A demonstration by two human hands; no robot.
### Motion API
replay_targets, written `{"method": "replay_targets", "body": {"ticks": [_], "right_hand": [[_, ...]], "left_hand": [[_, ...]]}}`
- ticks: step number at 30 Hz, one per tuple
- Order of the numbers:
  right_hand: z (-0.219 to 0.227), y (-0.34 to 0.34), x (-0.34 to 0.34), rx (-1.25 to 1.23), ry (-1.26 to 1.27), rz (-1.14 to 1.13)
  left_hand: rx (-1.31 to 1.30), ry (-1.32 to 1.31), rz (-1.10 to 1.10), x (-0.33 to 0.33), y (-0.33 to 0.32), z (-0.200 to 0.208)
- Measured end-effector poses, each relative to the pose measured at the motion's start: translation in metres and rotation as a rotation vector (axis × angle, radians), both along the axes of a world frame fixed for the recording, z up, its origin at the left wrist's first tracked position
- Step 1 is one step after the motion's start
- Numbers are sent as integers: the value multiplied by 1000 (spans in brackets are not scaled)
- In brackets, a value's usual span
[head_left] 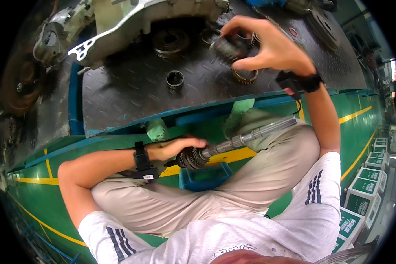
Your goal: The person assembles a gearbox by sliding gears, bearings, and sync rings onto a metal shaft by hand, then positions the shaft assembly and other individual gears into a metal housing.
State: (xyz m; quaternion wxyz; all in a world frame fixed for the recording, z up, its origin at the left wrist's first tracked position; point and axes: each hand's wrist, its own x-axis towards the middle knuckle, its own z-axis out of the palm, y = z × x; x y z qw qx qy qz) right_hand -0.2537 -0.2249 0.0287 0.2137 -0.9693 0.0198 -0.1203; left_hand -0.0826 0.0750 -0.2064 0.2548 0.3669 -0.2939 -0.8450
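My left hand is closed round the geared end of a steel transmission shaft. The shaft lies slanted over my lap, its bare splined end resting near my right knee and its helical gears beside my left fingers. Over the bench, my right hand grips a dark gear between thumb and fingers; motion blurs it a little. Just below that gear a brass-coloured toothed ring lies on the bench, partly hidden by my thumb. A small dark bearing ring stands nearer the bench's front edge.
A metal-topped bench spans the far side, its edge blue. On it sit a large cast housing, a gear disc and a small red ring. A blue stool stands between my legs. Green-and-white boxes line the right.
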Motion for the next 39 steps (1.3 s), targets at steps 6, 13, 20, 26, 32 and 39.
{"method": "replay_targets", "body": {"ticks": [6,13,20,26,32,39], "right_hand": [[34,2,-87,446,-75,-178],[52,22,-98,94,189,47],[59,46,-99,-184,11,-79],[33,92,-57,-246,-234,-127],[26,101,-24,-246,-212,-13],[-12,62,19,-188,52,-48]], "left_hand": [[48,13,114,6,2,11],[41,33,172,4,-2,20],[18,57,156,3,-10,7],[50,18,136,-2,-3,2],[91,-19,95,-8,-5,-9],[78,-93,69,-12,5,-34]]}}
